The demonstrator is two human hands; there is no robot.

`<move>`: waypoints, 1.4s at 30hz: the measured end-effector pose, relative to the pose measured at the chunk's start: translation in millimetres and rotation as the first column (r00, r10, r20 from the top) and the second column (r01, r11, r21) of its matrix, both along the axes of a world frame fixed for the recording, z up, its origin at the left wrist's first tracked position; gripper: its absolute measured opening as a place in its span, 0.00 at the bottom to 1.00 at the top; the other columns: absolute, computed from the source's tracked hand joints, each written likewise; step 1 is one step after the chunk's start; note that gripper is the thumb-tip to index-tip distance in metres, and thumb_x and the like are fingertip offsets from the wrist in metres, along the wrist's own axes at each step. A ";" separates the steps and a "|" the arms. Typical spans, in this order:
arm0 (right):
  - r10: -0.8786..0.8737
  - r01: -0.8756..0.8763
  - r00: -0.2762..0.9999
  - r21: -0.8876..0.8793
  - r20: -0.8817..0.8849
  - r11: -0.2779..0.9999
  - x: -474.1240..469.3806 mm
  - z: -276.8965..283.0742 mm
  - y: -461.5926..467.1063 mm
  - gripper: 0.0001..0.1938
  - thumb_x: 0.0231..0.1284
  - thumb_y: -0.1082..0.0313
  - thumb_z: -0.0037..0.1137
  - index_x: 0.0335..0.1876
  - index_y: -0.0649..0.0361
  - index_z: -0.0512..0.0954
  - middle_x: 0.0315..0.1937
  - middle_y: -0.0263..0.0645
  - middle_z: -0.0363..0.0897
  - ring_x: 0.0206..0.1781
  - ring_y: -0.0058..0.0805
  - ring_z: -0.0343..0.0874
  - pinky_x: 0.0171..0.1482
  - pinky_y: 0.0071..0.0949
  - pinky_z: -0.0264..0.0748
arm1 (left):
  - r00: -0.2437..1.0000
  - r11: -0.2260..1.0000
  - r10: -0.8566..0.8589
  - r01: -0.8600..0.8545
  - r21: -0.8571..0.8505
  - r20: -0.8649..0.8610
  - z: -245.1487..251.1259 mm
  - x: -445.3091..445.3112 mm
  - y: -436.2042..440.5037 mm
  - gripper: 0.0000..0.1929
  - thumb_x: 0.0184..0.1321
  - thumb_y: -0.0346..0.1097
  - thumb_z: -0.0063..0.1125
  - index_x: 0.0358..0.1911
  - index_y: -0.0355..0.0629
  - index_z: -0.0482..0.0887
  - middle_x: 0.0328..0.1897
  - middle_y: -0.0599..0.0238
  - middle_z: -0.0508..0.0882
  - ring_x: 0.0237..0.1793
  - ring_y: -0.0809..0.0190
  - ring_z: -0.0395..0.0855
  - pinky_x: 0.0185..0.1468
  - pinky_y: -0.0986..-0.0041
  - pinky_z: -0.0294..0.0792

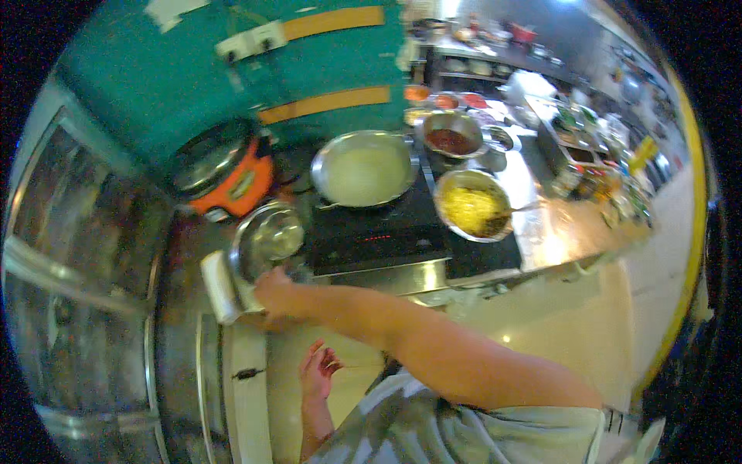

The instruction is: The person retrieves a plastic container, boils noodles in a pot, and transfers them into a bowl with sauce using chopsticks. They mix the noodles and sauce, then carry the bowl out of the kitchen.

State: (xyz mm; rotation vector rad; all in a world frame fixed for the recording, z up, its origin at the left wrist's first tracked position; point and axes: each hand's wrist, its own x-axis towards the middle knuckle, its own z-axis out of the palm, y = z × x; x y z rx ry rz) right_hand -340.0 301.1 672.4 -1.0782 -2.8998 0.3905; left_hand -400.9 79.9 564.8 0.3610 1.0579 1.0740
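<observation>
My right hand (275,296) reaches across to the left, at the near rim of a steel bowl (243,243); its fingers are blurred, and whether they grip anything I cannot tell. A smaller, shiny round vessel (281,232) sits inside that bowl. Beside the hand, at the counter's edge, is a white box-like object (219,287). My left hand (320,368) is low in front of my body, fingers loosely curled and apart, holding nothing. Beyond the hands, a wide metal pan of pale liquid (365,168) stands on a black induction cooktop (379,243).
An orange and black round appliance (232,177) stands at back left. Right of the cooktop are a bowl of yellow food (472,203) with a utensil in it and a bowl of dark red sauce (452,139). Steel food containers (571,139) stand farther right; steel-framed doors (75,278) are at left.
</observation>
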 end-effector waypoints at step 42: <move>-0.560 0.384 0.378 -0.426 -0.737 0.819 715.8 -6.5 -56.9 0.17 0.77 0.57 0.44 0.39 0.64 0.77 0.30 0.45 0.79 0.36 0.31 0.79 0.41 0.34 0.77 | 0.920 0.973 -0.112 0.179 0.148 -0.376 47.2 480.3 123.6 0.11 0.64 0.25 0.51 0.50 0.38 0.75 0.39 0.57 0.83 0.26 0.55 0.86 0.29 0.62 0.86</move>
